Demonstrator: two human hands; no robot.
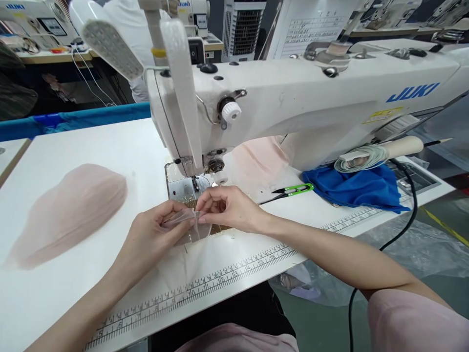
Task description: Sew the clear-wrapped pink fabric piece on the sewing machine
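Hands [146, 233] [236, 209], nearly closed, both pinch sheer fabric [200, 231] beside a sewing machine [311, 83] lettered "JUKI".

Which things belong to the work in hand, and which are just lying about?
In the job:
sheer fabric, held by left hand and right hand
sewing machine beyond them

Apparently lying about:
green snips
blue cloth
pale green coil
pink piece at left, perhaps related

Held cloth [193, 234]: partly hidden by left hand [154, 227] and right hand [232, 209]. Machine [311, 90]: cut off at right. Paper [315, 11]: cut off above; writing [311, 33] too small to read.
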